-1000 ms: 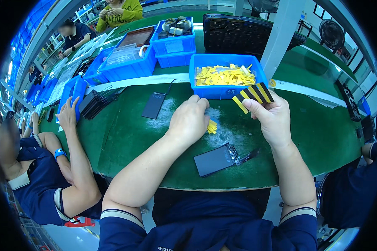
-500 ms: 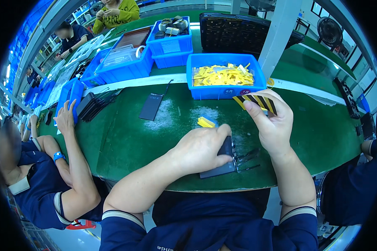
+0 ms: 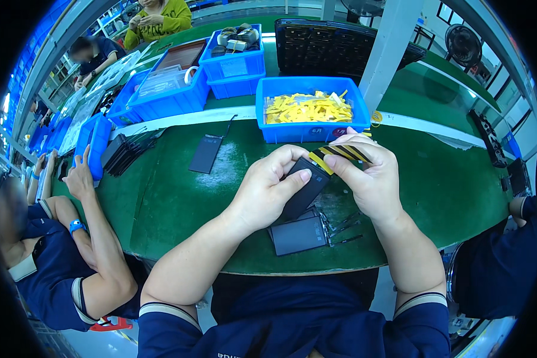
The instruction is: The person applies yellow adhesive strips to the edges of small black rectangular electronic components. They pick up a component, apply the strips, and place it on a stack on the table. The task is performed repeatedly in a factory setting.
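Observation:
My left hand [image 3: 262, 192] grips a flat black battery [image 3: 305, 196], tilted above the table, with the thumb on its face. In my right hand [image 3: 375, 179] is a strip of black-and-yellow striped tape [image 3: 347, 153], pinched between thumb and fingers. The strip's yellow end meets the battery's upper end; whether it sticks there I cannot tell. Below my hands, more flat black batteries [image 3: 299, 236] lie overlapping on the green table, their short leads pointing right. Another battery [image 3: 205, 154] lies apart to the left, its thin lead pointing away from me.
Ahead stands a blue bin [image 3: 307, 132] of yellow strips. Farther left are stacked blue bins [image 3: 235, 88] and a row of black batteries [image 3: 122, 154]. A metal post [image 3: 391, 53] rises behind the bin. A co-worker's raised hand [image 3: 79, 178] is at my left.
My left hand has lifted a battery from the pile, up and away from me. My right hand has brought the striped tape left and down to the battery's end.

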The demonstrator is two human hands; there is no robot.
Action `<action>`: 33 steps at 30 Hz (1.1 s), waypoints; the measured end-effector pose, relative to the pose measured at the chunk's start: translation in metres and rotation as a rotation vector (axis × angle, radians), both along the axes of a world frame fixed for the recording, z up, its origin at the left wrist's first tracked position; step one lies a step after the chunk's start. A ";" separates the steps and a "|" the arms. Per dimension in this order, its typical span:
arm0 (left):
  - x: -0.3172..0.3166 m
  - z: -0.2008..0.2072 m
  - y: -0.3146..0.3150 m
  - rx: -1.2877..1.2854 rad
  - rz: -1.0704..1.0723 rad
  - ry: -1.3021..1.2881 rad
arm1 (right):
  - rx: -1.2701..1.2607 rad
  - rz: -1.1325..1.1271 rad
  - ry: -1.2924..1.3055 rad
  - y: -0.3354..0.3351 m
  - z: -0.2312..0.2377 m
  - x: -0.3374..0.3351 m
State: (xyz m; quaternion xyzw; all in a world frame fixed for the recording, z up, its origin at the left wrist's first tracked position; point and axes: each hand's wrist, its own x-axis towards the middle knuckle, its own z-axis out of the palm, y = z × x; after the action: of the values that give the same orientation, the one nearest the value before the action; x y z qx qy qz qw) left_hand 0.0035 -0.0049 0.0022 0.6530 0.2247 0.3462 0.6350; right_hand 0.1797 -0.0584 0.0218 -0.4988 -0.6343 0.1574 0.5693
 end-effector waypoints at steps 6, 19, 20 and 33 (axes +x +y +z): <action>-0.002 -0.001 0.002 0.062 0.028 0.066 | -0.042 0.025 -0.083 -0.001 0.002 0.000; -0.003 0.003 -0.002 0.048 -0.005 0.070 | 0.138 -0.131 -0.278 0.001 0.000 -0.008; -0.003 0.006 -0.004 0.135 0.031 0.154 | 0.146 -0.152 -0.294 0.000 0.000 -0.009; -0.003 0.002 -0.001 0.172 0.151 0.056 | 0.290 -0.191 -0.576 0.000 0.000 -0.007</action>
State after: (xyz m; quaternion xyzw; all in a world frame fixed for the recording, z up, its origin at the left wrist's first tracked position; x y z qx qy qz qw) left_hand 0.0001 -0.0056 0.0046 0.6956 0.2605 0.3928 0.5421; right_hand 0.1730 -0.0587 0.0221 -0.4937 -0.7354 -0.1357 0.4439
